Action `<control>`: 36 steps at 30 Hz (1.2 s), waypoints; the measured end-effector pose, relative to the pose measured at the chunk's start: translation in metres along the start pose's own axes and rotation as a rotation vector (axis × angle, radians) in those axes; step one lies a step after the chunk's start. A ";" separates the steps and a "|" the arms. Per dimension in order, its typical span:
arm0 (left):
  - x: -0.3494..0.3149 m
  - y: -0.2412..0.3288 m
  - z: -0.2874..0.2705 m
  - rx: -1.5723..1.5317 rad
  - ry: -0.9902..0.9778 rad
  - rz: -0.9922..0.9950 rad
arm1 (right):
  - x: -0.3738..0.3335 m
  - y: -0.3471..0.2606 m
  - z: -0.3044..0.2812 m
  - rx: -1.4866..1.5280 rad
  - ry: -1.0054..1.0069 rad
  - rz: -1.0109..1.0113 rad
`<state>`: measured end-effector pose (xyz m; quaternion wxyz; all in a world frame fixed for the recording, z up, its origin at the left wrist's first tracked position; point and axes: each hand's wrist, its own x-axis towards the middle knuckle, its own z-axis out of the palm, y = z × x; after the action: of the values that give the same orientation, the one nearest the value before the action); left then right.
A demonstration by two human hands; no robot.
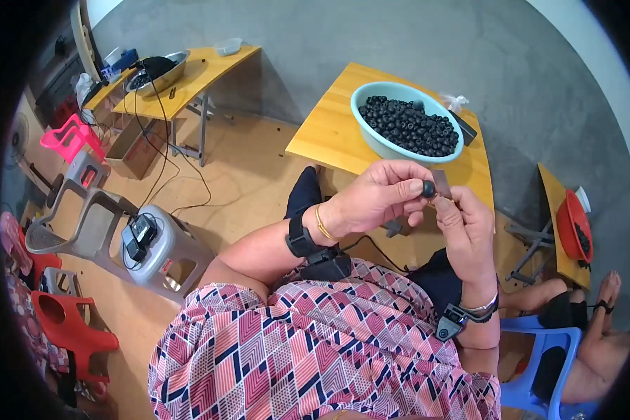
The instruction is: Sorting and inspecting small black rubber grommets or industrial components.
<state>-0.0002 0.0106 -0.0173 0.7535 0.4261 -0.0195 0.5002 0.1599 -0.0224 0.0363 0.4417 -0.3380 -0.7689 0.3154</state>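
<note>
Between the thumb and fingers of my left hand [381, 199] is a small black ball-shaped piece [428, 188], held in front of the table edge. My right hand [465, 227] pinches a thin, flat metal blade [441, 183], which stands up beside the black piece. Both hands are close together, almost touching. Just beyond them, a light-blue basin [375, 142] full of small round black pieces [413, 126] rests on the yellow wooden table [329, 126]. Whether the blade touches the piece cannot be made out.
A dark flat object [465, 131] and a clear plastic bag [456, 102] lie beside the basin. To the right are a red basin [572, 225] and a person [602, 350] near a blue chair [570, 350]. A grey stool [164, 248] carrying devices stands left; cables cross the floor.
</note>
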 end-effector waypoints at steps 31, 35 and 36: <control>-0.001 -0.003 -0.005 0.009 0.048 0.040 | 0.006 0.002 -0.001 -0.170 -0.035 -0.026; -0.001 -0.004 -0.007 0.038 0.023 0.049 | 0.004 0.008 -0.001 -0.113 -0.038 0.005; 0.000 -0.004 -0.007 0.053 0.029 0.043 | 0.004 0.005 0.000 -0.084 -0.050 0.013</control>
<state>-0.0007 0.0147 -0.0244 0.7312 0.4382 -0.0044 0.5229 0.1595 -0.0159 0.0342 0.4057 -0.3536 -0.7899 0.2939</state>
